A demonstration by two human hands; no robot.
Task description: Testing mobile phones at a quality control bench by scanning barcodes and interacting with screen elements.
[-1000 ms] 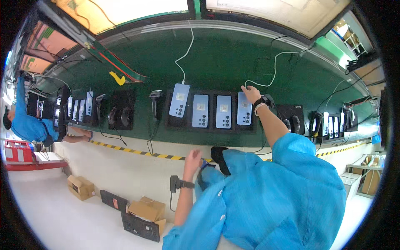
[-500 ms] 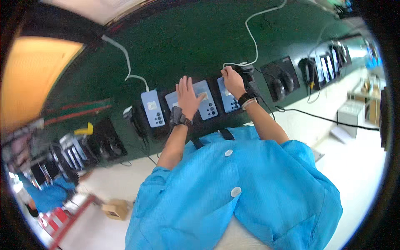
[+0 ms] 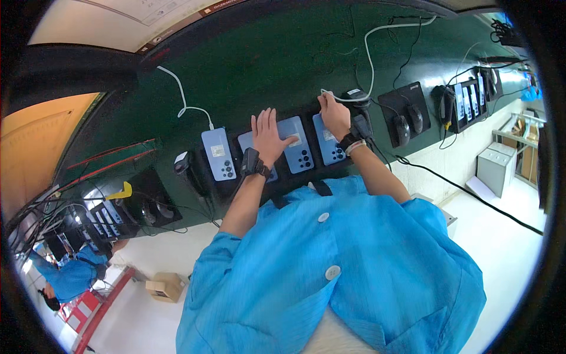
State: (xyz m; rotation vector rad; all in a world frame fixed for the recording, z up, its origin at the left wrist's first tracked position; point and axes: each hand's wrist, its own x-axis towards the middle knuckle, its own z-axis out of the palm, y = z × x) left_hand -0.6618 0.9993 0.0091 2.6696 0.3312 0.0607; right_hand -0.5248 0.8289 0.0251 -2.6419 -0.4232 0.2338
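Four blue phones lie backs up in a row on a dark tray. My left hand (image 3: 268,141) is spread flat over the second phone (image 3: 244,141), its thumb reaching onto the third phone (image 3: 299,147). At the top end of the rightmost phone (image 3: 326,144), my right hand (image 3: 336,117) is closed in a pinch on the end of a white cable (image 3: 370,65). The plug itself is hidden by the fingers, so whether it sits in the phone cannot be seen. Another white cable (image 3: 180,88) is plugged into the leftmost phone (image 3: 219,154).
Black handheld scanners (image 3: 187,170) flank the tray on the green bench (image 3: 265,65). Computer mice (image 3: 402,128) rest on a black mat at right. Farther along stand more phone trays (image 3: 470,101). A person in blue (image 3: 73,277) is at far left, near a cardboard box (image 3: 165,287).
The view has shifted slightly and become sharper. Both hands keep nearly the same places: the left flat on the phones, the right at the rightmost phone's top end.
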